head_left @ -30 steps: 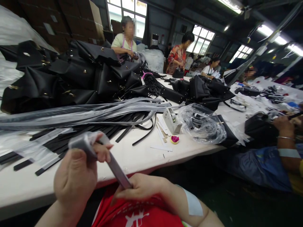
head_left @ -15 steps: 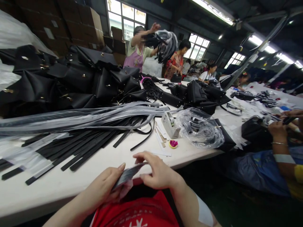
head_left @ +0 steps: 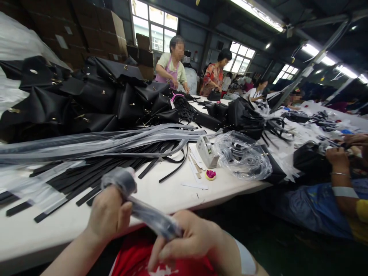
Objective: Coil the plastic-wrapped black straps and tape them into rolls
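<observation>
A black strap in clear plastic wrap [head_left: 153,217] runs between my two hands, in front of my red apron and near the table's front edge. My left hand [head_left: 105,214] is closed around one end, where the strap bends into a loop above the fist. At the other end, my right hand [head_left: 192,237] grips the strap between thumb and fingers; motion blurs both hands a little. Past my left hand, flat black straps [head_left: 109,172] lie fanned out on the white table [head_left: 161,195]. Long plastic-wrapped straps [head_left: 94,142] rest across them.
Black bags [head_left: 97,96] are heaped at the back left. A tape dispenser [head_left: 207,152], a small yellow roll with pink bits [head_left: 210,175] and a plastic bag [head_left: 244,157] lie right of centre. Co-workers stand behind the table; another's hands [head_left: 339,159] are at the right.
My left hand has risen to the left, and the strap is now looped and stretched between my hands. Across the table, a co-worker's bundle of straps has landed on the bags at the right.
</observation>
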A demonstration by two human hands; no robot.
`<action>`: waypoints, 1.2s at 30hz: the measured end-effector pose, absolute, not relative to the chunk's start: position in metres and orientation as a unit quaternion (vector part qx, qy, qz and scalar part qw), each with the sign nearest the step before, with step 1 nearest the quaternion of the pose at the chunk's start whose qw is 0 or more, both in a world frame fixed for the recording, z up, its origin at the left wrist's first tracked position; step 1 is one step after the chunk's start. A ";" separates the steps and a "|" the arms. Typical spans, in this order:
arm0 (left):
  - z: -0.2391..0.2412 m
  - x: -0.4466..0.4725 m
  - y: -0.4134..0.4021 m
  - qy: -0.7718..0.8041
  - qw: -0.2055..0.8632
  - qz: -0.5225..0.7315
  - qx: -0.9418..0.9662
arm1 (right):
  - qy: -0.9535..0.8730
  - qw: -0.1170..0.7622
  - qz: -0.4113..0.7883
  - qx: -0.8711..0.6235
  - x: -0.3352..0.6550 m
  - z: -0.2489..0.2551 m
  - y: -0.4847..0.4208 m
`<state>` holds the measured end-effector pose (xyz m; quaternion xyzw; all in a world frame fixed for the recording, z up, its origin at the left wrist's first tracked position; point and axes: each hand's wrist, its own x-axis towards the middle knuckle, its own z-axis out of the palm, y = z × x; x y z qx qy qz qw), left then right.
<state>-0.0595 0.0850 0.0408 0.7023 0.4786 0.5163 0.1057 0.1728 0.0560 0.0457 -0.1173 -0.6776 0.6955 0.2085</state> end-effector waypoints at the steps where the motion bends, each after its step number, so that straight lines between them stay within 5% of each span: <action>1: 0.035 -0.057 0.081 0.471 0.093 0.452 0.752 | -0.653 0.239 0.700 -0.163 0.181 0.047 0.062; 3: 0.029 -0.049 0.074 0.468 0.169 0.347 0.795 | -0.631 0.287 0.671 -0.265 0.194 0.043 0.078; 9: 0.039 -0.029 0.071 0.442 0.711 0.272 0.475 | -0.764 0.267 0.356 -0.467 0.197 0.016 0.107; 15: 0.053 -0.047 0.084 0.360 0.832 0.346 0.242 | -0.760 0.286 0.386 -0.438 0.192 0.005 0.099; 21: 0.072 -0.048 0.101 0.288 0.754 0.545 0.226 | -0.738 0.229 0.477 -0.419 0.165 -0.010 0.084; 25: 0.045 -0.034 0.110 0.414 0.477 0.641 0.435 | -0.627 0.120 0.728 -0.248 0.149 -0.004 0.068; 30: 0.000 -0.019 0.092 0.493 0.204 0.340 0.774 | -0.417 0.277 0.850 -0.165 0.158 0.012 0.073; 36: -0.005 -0.014 0.084 0.540 0.209 0.203 0.790 | -0.406 0.310 0.802 -0.312 0.181 0.025 0.080</action>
